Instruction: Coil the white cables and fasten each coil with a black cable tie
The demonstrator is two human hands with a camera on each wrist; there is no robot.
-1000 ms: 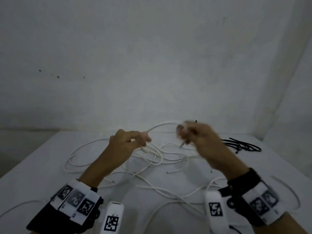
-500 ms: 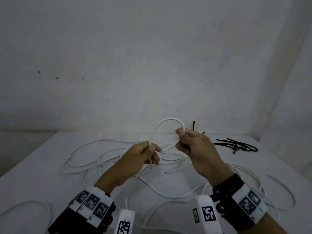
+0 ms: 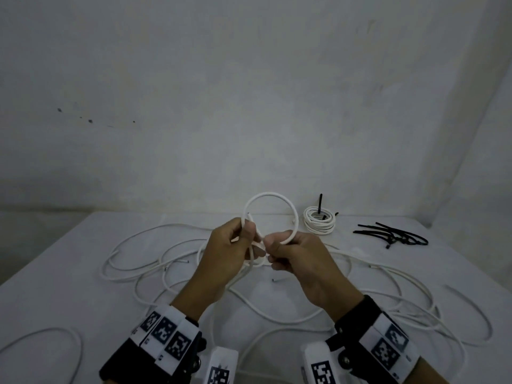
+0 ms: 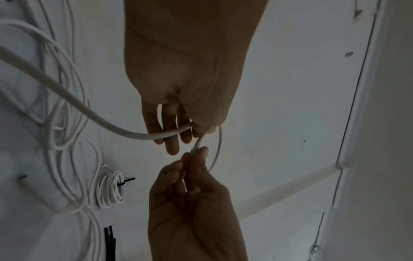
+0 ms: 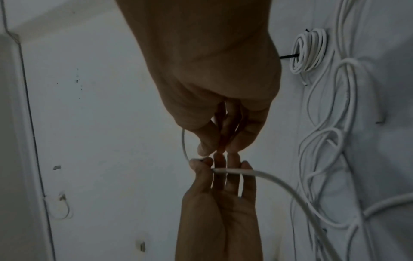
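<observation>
One tied coil (image 3: 319, 222) sits at table's (image 3: 55, 286) far edge. Both hands, left (image 3: 230, 250) and right (image 3: 299, 259), pinch first loop (image 3: 270, 214) of next cable above table; loose cables (image 3: 144, 261), spare ties (image 3: 393, 235) remain.

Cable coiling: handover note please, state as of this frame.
Left hand: pinches the first loop of a white cable where it crosses.
Right hand: pinches the same cable just right of that.
Both are held above the table.
Done: one finished coil, black tie on, at the table's back.
Spare black ties: pile at back right.
Left: wind the rest of this cable, tie it, then the loose cables spread over the table.
</observation>
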